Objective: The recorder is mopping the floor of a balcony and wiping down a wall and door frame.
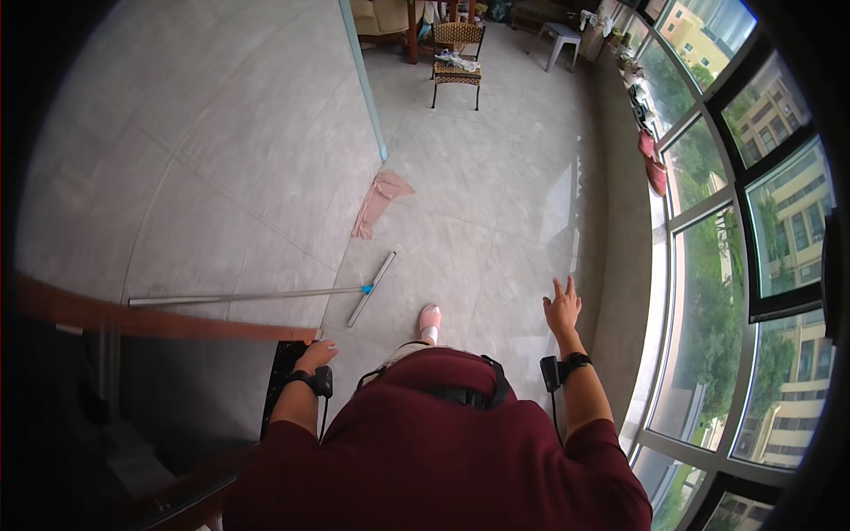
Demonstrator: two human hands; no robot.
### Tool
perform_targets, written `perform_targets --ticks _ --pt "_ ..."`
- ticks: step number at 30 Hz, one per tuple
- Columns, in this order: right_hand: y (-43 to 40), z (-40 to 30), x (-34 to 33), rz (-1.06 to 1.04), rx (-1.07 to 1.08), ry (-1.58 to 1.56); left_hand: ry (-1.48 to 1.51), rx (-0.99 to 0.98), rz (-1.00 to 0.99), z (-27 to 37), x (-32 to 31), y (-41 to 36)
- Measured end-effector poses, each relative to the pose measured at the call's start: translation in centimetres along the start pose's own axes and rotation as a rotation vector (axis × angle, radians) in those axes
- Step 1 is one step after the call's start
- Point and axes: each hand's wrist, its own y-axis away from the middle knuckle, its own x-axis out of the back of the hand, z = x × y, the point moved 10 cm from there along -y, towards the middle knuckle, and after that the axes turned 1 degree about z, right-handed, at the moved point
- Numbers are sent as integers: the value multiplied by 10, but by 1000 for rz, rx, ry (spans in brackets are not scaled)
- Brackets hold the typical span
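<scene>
My right hand (564, 307) hangs over the tiled floor on the window side, its fingers apart with nothing in them. Beside the corner of a dark piece of furniture with a reddish-brown edge (199, 323) is my left hand (317, 357); its fingers are partly hidden, and I cannot tell whether it grips the corner. A long-handled floor squeegee (265, 294) with a blue joint lies on the floor ahead of me. Past its blade, a crumpled pink cloth (380, 202) is spread on the tiles.
A teal door or panel edge (365, 83) ends near the cloth. Farther off stand a woven chair (458, 76) with items on it and a stool (561, 36). Pink shoes (654, 174) rest on the window sill at right. My slippered foot (430, 318) is below.
</scene>
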Motion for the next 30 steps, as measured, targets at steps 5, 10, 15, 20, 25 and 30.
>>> perform_targets --ticks 5,10,15,20,25,30 --pt "-75 4 -11 -71 -54 37 -55 41 -73 30 57 -101" --pt "-104 65 -25 -117 -277 16 -109 -39 17 117 148 -211" --pt "-111 129 -57 -242 -485 2 -75 -211 141 239 212 -298" --pt "-173 176 -80 -471 -673 37 -35 -251 119 296 227 -364" --pt "-342 180 -59 -384 -582 -38 -86 4 13 282 237 -398" --pt "-545 104 -8 -189 -192 -32 -15 123 97 283 256 -429"
